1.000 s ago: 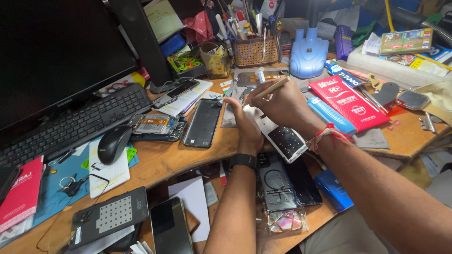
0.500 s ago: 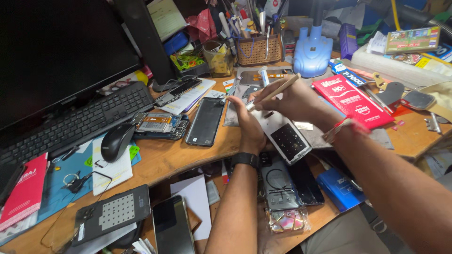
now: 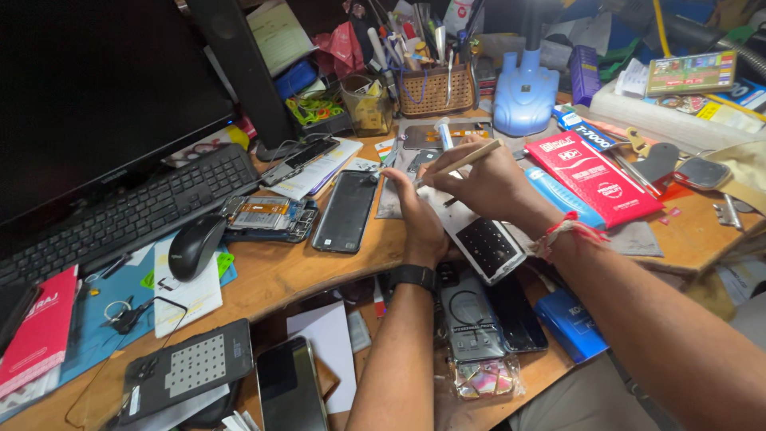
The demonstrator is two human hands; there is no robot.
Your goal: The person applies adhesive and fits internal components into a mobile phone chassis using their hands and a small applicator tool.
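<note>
The right hand (image 3: 487, 179) is closing its fingers around a thin wooden stick (image 3: 456, 164), holding it like a pen with the tip pointing toward the far-left side of the work area, while the left hand (image 3: 419, 215) is pressing down, fingers partly curled, on the white phone frame (image 3: 483, 243) that is lying near the front edge of the desk (image 3: 271, 275). Whether the left hand is pinching the frame or only resting on it, I cannot tell, since the right hand is covering part of it. The frame's near end is seeming to reach the front edge of the desk, above a lower shelf crowded with other phones (image 3: 479, 319), so a hard push with the stick is likely to tip or slide it off. A black phone (image 3: 345, 211) is lying face-down just left of the left hand, and an opened phone with bare circuitry (image 3: 263, 219) is sitting beyond it toward the mouse (image 3: 194, 246); a slipping elbow or wrist could be knocking either one. The stick's tip is also working close to a white tube (image 3: 444, 134) standing by the grey mat (image 3: 407, 160), which a stray sweep could be toppling.
</note>
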